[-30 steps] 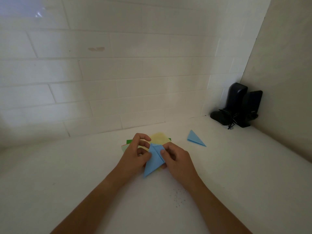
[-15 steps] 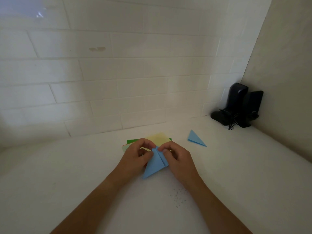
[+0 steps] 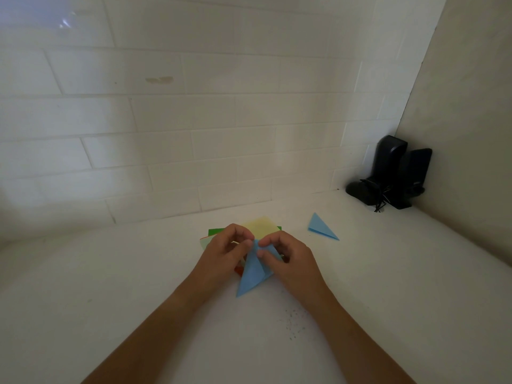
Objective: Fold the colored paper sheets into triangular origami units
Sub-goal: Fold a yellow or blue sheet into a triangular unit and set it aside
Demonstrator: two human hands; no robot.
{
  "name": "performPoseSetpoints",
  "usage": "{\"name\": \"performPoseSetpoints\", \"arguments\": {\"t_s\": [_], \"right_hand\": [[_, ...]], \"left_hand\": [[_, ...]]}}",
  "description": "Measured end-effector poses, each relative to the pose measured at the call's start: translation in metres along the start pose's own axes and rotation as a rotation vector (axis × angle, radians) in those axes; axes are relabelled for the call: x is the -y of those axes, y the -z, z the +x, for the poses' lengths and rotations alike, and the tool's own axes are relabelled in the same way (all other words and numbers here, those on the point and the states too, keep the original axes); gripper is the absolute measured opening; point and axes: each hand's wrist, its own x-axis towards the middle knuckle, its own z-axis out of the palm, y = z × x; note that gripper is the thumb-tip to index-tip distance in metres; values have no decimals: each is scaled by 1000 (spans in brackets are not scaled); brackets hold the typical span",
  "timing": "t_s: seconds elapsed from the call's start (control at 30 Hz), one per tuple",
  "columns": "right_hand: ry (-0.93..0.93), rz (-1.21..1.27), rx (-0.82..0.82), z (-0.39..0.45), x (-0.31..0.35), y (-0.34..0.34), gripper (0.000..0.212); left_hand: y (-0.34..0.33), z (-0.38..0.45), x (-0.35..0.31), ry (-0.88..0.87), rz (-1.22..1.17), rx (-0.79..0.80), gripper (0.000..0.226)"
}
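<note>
Here, left hand point(image 3: 221, 252) and right hand point(image 3: 288, 257) both pinching the far tip of the blue paper point(image 3: 253, 274), near the colored sheets point(image 3: 260, 225) on the counter point(image 3: 110, 300). Risk: uneven pressure skewing the crease, flaps misaligned.

2 blue units point(image 3: 321, 228) point(image 3: 253, 273); 2 hands point(image 3: 224, 252) point(image 3: 291, 259); 2 speakers point(image 3: 388, 167) point(image 3: 415, 176).

Single head-worn wide-angle view, looking forward and down from above the person's forearms onto a white worktop point(image 3: 110, 300). It faces a tiled wall point(image 3: 194, 120) meeting a side wall point(image 3: 471, 134) at right. Hands appear near, at lower centre.
</note>
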Motion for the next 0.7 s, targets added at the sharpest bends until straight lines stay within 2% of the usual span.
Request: {"name": "performPoseSetpoints", "arguments": {"t_s": [0.2,0.37,0.5,0.63,0.7], "right_hand": [[-8,49,40,-1,3,0,10],[47,-14,38,-1,2,0,3],[66,-23,29,1,-3,0,7],[8,-1,-17,1,-2,1,21],[21,-20,-18,2,-3,1,15]], "left_hand": [[0,-2,-4,16,-5,-12,9],[0,-2,-5,35,-4,-13,10],[0,-2,-7,49,-24,-6,4],[-1,-2,-7,76,-14,-7,4],[-1,-1,-6,82,-19,4,3]]}}
